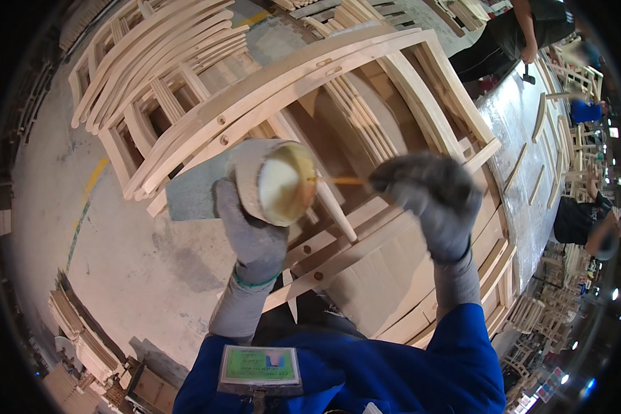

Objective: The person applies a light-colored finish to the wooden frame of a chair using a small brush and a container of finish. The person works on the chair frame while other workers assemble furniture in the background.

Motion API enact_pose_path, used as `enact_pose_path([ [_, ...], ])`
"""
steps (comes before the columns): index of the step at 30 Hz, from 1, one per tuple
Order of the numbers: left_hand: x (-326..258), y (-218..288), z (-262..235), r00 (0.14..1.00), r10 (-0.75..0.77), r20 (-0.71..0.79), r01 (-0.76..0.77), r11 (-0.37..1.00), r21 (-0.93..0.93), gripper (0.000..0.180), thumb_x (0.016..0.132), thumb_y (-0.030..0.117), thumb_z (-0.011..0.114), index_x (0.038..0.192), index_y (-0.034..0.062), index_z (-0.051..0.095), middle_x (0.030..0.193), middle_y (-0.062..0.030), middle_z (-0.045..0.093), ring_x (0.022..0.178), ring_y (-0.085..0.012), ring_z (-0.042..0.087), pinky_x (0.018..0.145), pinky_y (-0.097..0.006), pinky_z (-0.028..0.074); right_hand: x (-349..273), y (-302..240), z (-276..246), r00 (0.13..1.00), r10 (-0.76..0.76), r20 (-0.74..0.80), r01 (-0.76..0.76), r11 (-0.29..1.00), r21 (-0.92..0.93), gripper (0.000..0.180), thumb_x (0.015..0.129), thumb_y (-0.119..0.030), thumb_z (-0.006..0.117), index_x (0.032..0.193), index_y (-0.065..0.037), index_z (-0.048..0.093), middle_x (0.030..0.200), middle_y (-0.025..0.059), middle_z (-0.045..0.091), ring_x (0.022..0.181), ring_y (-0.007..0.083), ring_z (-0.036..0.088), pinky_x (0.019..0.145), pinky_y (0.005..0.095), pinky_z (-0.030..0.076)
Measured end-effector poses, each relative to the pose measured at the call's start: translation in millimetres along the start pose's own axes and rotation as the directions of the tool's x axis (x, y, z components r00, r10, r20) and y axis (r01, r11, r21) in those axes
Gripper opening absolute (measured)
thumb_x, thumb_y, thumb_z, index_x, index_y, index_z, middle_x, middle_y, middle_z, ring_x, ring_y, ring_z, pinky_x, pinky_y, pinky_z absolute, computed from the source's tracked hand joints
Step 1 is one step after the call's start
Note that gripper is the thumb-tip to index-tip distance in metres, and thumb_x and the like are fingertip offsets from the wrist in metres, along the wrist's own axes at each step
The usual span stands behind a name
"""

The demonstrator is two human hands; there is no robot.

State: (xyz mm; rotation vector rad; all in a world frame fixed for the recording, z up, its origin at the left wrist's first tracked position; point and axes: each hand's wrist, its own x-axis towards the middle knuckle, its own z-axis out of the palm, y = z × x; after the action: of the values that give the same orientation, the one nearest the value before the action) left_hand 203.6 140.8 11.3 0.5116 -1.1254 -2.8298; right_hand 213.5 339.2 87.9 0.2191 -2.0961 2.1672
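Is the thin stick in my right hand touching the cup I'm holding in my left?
Touching. The head view shows the stick running from the right hand straight to the cup, its tip meeting the rim with no gap.

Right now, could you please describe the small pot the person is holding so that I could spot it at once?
Start at the big pale wooden chair frame lying across the middle. Just below its curved rail, the gloved left hand holds up a small round pot, tilted toward the camera. It alone is round, with a creamy yellowish inside, and the right hand points a thin stick at it.

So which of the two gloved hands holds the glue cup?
The left hand grips the tilted glue cup; the right hand only holds a thin stick.
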Motion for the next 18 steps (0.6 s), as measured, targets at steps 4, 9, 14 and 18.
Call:
enact_pose_path([
  [4,-29,-10,17,0.979,0.07,0.194,-0.068,0.998,-0.02,0.047,0.094,0.037,0.031,0.122,0.0012,0.044,0.122,-0.012,0.049,0.114,-0.0242,0.049,0.098,-0.039,0.039,-29,-10,7,0.898,-0.382,0.221,0.44,0.745,-0.502,0.026,0.07,-0.005,0.075,0.092,-0.003,0.061,0.095,0.0168,0.065,0.083,0.0273,0.066,0.065,0.0325,0.054],
  [9,-40,-25,33,0.87,0.224,0.439,-0.207,0.974,-0.086,0.048,0.092,0.036,0.033,0.123,0.0,0.043,0.124,-0.0164,0.048,0.114,-0.0274,0.049,0.099,-0.039,0.039,-92,-24,9,0.993,-0.115,-0.011,0.092,0.849,-0.52,0.015,0.074,0.004,0.068,0.087,0.003,0.06,0.097,0.0198,0.064,0.087,0.0265,0.065,0.07,0.0339,0.054],
  [14,-65,-52,33,0.91,0.259,0.323,-0.316,0.938,0.14,0.053,0.091,0.038,0.035,0.127,-0.0016,0.039,0.125,-0.0177,0.047,0.113,-0.0286,0.051,0.098,-0.039,0.041,-149,-38,-12,0.934,-0.26,0.245,0.335,0.874,-0.352,0.011,0.077,0.006,0.061,0.087,0.002,0.06,0.099,0.0218,0.06,0.098,0.0369,0.06,0.086,0.0461,0.049],
  [18,-76,-59,45,0.901,0.14,0.41,-0.059,0.977,-0.204,0.051,0.093,0.038,0.036,0.13,0.0026,0.035,0.126,-0.0162,0.045,0.114,-0.0261,0.049,0.097,-0.038,0.044,-181,-58,-18,0.988,-0.038,-0.15,0.049,0.997,0.067,0.018,0.078,0.007,0.059,0.093,-0.002,0.061,0.109,0.0205,0.059,0.107,0.0352,0.057,0.086,0.0428,0.051],
])
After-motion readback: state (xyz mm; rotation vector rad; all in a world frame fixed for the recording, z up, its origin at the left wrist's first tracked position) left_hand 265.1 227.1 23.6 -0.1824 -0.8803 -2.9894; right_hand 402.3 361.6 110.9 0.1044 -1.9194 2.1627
